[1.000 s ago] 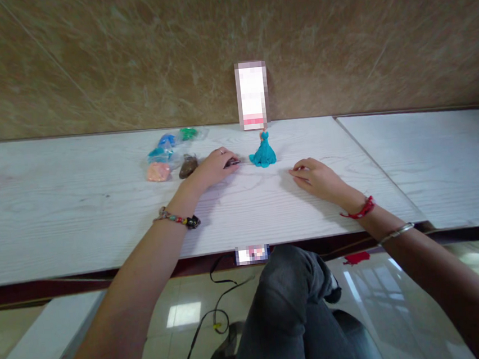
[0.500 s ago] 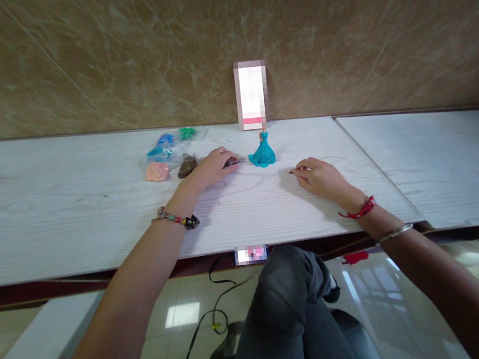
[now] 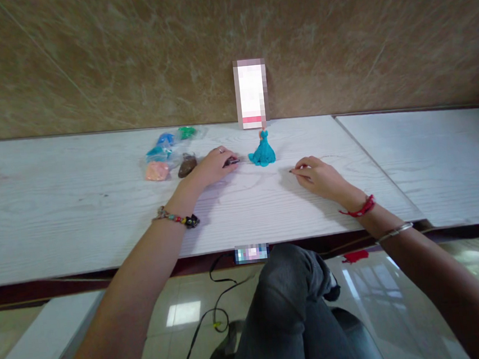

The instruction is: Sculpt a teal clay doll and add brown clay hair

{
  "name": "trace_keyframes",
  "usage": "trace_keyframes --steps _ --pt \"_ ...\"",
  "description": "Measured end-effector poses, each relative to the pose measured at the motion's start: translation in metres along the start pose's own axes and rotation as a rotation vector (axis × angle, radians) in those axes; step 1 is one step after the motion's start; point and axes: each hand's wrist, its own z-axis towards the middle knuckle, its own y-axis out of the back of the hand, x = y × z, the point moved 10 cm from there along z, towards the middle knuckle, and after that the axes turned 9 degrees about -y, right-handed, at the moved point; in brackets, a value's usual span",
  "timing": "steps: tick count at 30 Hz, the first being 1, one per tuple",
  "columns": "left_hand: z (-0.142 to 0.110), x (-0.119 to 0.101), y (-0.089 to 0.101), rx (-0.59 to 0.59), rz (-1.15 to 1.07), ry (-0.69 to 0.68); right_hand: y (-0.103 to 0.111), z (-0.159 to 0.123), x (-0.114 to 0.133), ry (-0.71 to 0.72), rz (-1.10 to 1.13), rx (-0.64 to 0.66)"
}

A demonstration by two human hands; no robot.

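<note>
turquoise figure stands upright on the white desk, between the left hand, curled over a dark object, and the right hand, its thumb and finger pinched together on a tiny dark piece; neither hand touches the figure.

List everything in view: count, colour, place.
Tabletop: 2 sections, white, centre
Wall: 1, brown, behind
Panels: 2, pale, pixelated, upper and lower middle
Figure: 1, mostly teal, centre
Bags: 5, peach, brown, teal, blue, green, left
Piece: 1, dark, left hand
Tip: 1, dark, right hand
Bracelets: 3, multicoloured, red, silver, arms
Floor: 1, pale, below
Cable: 1, black, floor
Slab: 1, white, lower left
Scrap: 1, red, lower right
Legs: 2, grey-clad, lower middle
Hands: 2, ungloved, flanking figure
</note>
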Motion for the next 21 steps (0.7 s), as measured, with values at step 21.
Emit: trace_keyframes --steps 21 --pt "0.000 -0.002 0.000 0.038 -0.003 0.030 0.011 -0.001 -0.006 -0.038 0.088 -0.069"
